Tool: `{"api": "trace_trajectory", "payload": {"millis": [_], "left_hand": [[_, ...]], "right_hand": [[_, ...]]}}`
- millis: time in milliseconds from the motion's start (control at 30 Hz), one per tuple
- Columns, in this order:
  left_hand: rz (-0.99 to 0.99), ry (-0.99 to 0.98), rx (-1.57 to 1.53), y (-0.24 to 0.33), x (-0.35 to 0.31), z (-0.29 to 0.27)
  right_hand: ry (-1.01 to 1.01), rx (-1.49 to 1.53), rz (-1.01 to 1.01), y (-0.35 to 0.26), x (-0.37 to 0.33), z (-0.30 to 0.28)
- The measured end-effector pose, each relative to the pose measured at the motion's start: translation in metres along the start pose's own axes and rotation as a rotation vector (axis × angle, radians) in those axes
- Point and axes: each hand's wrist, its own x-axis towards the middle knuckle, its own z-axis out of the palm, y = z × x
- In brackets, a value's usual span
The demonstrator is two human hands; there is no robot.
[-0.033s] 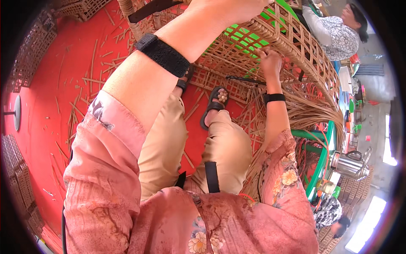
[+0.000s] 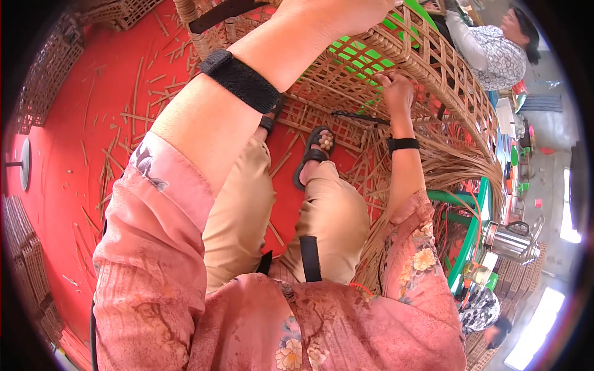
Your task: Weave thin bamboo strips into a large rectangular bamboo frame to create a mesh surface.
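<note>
A large brown basket (image 2: 455,93), woven in an open lattice, is tilted in front of me with a thick braided rim. Bright green material (image 2: 365,52) shows through its gaps. My left hand (image 2: 343,13) rests at the basket's upper edge, its fingers mostly cut off by the picture's top. Lower and to the right, my right hand (image 2: 399,94) is at the weave with fingers bent and thumb and forefinger close together. Whatever lies in that pinch is too small to make out. A thin black rod (image 2: 359,116) runs just below the right hand.
Loose strips (image 2: 442,145) bunch under the basket, and offcuts (image 2: 164,80) litter the red floor (image 2: 80,167). Lattice baskets (image 2: 46,80) stand at left. At right are a green frame (image 2: 473,229), a metal kettle (image 2: 510,241) and a co-worker (image 2: 492,52); another person (image 2: 486,312) is lower right.
My right hand and forearm have shifted very slightly to the right. Otherwise the scene looks the same.
</note>
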Motion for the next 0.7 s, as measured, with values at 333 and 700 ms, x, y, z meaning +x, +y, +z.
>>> {"api": "trace_trajectory", "payload": {"millis": [333,700], "left_hand": [[-0.03,-0.043,0.061,-0.002,0.002,0.005],[0.071,0.055,0.03,0.014,-0.005,-0.002]], "right_hand": [[0.045,0.192,-0.268,0.02,-0.015,-0.014],[0.307,1.175,0.246,-0.04,-0.09,-0.067]]}}
